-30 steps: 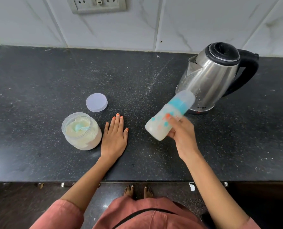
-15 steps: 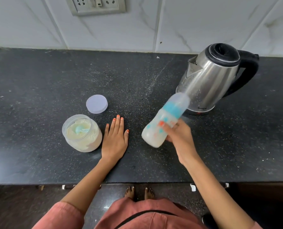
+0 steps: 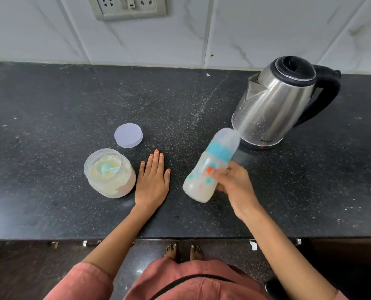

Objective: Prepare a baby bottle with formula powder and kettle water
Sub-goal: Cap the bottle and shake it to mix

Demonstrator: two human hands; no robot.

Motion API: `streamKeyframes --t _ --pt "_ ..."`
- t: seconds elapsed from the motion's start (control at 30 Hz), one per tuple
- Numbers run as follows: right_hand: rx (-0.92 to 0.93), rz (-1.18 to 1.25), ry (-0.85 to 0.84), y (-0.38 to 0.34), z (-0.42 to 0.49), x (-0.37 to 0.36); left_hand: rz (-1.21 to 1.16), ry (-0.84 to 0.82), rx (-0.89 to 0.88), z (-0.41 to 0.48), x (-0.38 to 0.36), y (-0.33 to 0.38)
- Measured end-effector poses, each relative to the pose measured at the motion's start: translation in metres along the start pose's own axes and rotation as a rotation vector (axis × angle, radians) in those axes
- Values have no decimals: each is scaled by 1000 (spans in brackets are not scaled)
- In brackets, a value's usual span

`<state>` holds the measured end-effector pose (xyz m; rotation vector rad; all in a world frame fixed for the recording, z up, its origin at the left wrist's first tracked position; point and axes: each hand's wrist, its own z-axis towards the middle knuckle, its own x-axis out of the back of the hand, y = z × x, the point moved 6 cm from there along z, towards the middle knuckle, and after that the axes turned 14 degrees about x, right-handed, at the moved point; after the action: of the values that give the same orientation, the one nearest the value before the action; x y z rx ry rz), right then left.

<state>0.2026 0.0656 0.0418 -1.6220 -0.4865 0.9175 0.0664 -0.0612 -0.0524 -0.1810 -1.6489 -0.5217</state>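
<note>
A dark speckled stone counter [image 3: 50, 105] runs along a wall of white marbled tiles [image 3: 266, 29], with a switch and socket plate [image 3: 129, 6] set into the tiles at the top. Beyond the counter's front edge lies a dark floor, where bare feet [image 3: 183, 252] show. Near the right back of the counter stands a shiny steel kettle [image 3: 275, 107] with a black lid and black curved handle, spout turned left. The right hand [image 3: 232, 185] curls its fingers round the baby bottle [image 3: 210, 167], holding it tilted above the counter with its capped top leaning toward the kettle's base; the bottle is cloudy plastic with a blue ring, coloured spots and a milky fill. The left hand [image 3: 152, 180] lies flat on the stone, fingers straight and together, just beside an open clear jar [image 3: 109, 173] of pale powder with a blue scoop [image 3: 108, 168] sunk in it. The jar's round pale lid [image 3: 128, 135] lies flat just behind it.
</note>
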Motion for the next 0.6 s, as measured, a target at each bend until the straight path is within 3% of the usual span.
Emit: streamKeyframes --t 0.07,0.13,0.3,0.37,0.47,0.53,0.6 --pt "-7 178 226 -2 11 15 0 0 -4 -1 1 0" --pt "6 258 317 -1 14 22 -5 -3 -3 -1 1 0" --pt "-6 -53 -17 0 -6 3 10 -8 -3 1 1 0" --pt "31 4 65 -6 1 9 -5 -11 -9 0 1 1" --pt "59 202 325 -9 13 25 -13 -11 -16 0 1 2" --pt "33 144 286 -3 9 21 -7 -15 -13 1 0 2" --pt "7 -60 97 2 -1 9 -8 -13 -9 1 0 1"
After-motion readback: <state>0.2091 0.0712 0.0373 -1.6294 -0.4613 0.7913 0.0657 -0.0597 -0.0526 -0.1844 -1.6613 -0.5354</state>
